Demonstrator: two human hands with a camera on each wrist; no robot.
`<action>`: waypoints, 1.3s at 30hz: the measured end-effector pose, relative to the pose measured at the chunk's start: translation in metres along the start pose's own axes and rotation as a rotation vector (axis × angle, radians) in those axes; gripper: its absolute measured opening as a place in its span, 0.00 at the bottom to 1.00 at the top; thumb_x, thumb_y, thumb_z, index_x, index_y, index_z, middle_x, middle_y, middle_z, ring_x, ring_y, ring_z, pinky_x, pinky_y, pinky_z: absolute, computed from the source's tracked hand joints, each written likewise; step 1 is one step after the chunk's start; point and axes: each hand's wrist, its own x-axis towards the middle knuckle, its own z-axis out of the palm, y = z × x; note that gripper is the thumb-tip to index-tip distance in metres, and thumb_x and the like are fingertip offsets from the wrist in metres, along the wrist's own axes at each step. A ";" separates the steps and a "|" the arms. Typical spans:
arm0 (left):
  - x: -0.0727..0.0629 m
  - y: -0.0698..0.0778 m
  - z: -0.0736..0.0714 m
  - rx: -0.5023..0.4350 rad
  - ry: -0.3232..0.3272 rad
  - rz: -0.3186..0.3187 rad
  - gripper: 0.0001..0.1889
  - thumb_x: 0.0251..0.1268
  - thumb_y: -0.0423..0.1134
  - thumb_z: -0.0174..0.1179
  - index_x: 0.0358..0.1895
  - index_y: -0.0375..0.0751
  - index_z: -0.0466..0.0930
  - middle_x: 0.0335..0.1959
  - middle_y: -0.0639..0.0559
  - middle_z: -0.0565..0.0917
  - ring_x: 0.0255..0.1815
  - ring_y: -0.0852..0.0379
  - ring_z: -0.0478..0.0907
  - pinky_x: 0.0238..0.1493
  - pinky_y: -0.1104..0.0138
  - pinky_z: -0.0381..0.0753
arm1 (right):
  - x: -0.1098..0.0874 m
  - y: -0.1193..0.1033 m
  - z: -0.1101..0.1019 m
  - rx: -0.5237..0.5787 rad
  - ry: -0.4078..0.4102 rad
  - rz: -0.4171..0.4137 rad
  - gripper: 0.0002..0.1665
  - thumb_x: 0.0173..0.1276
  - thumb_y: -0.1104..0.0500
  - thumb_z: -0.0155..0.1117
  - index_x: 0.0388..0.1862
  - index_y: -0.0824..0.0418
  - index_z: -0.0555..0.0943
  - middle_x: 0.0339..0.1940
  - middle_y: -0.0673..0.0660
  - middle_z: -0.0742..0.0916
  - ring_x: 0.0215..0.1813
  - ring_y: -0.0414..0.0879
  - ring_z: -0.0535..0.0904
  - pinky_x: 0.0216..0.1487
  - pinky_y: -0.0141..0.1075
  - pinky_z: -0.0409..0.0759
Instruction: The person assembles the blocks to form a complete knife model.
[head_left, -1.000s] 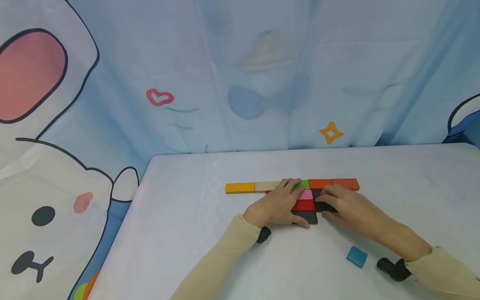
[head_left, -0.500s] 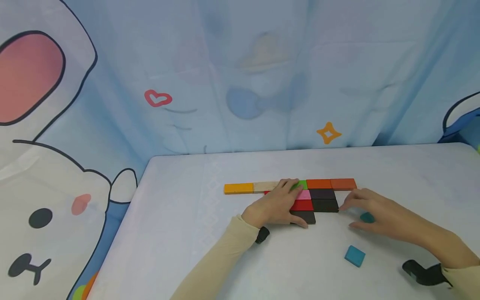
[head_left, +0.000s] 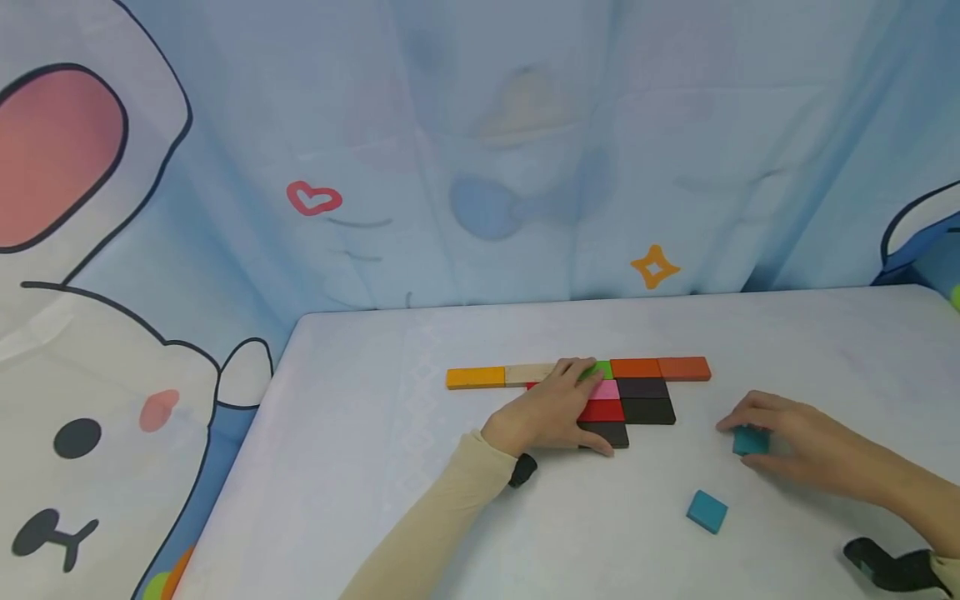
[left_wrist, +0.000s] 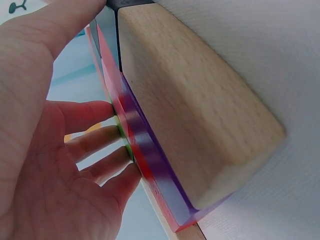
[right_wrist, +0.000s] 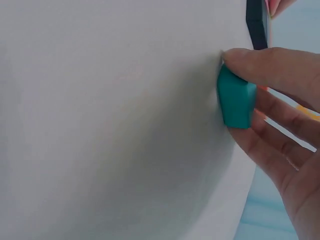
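Note:
My left hand (head_left: 551,408) lies across flat rows of coloured blocks. Its fingertips touch the far side by a green block (head_left: 602,369), and the thumb is at the near dark block (head_left: 603,432). A pink block (head_left: 606,390) and a red block (head_left: 602,411) show beside the hand; others are hidden under it. In the left wrist view, a large bare-wood block face (left_wrist: 200,100) stands close, with a purple block (left_wrist: 155,150) behind. To the right, apart from the rows, my right hand (head_left: 810,442) pinches a teal block (right_wrist: 236,97) between thumb and fingers.
A loose blue block (head_left: 707,512) lies on the white tabletop (head_left: 360,467), nearer than the right hand. The back row runs from a yellow block (head_left: 476,378) to an orange-red block (head_left: 684,368). A printed curtain (head_left: 525,167) hangs behind the table.
My right hand has left the dark blocks at the rows' right side, moved right and taken hold of the teal block. The left hand stays in place on the rows.

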 end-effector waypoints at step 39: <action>-0.001 -0.002 0.001 -0.013 0.007 0.014 0.55 0.62 0.70 0.67 0.84 0.42 0.57 0.85 0.47 0.55 0.83 0.52 0.53 0.78 0.70 0.60 | 0.071 -0.029 -0.005 -0.092 0.101 -0.059 0.26 0.51 0.68 0.86 0.49 0.70 0.86 0.43 0.61 0.84 0.46 0.58 0.82 0.50 0.55 0.87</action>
